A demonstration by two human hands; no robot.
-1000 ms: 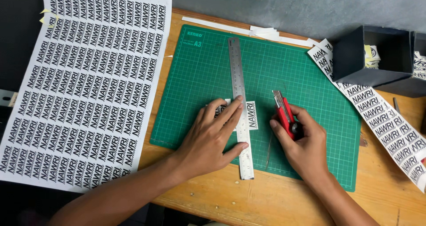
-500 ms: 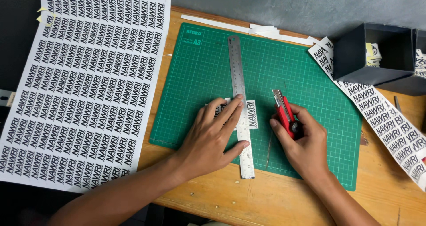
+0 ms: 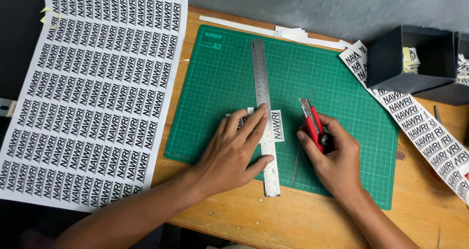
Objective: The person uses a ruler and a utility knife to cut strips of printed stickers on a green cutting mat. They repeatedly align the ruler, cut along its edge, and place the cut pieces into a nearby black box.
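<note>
At centre frame on the green cutting mat (image 3: 337, 83), the left hand (image 3: 234, 149) presses flat, fingers spread, on the steel ruler (image 3: 263, 92) over a small printed label (image 3: 277, 126); the right hand (image 3: 337, 158) grips a red utility knife (image 3: 313, 126) just right.

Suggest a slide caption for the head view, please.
Left hand pins a steel ruler over a printed label on a green cutting mat; right hand grips a red utility knife.
</note>
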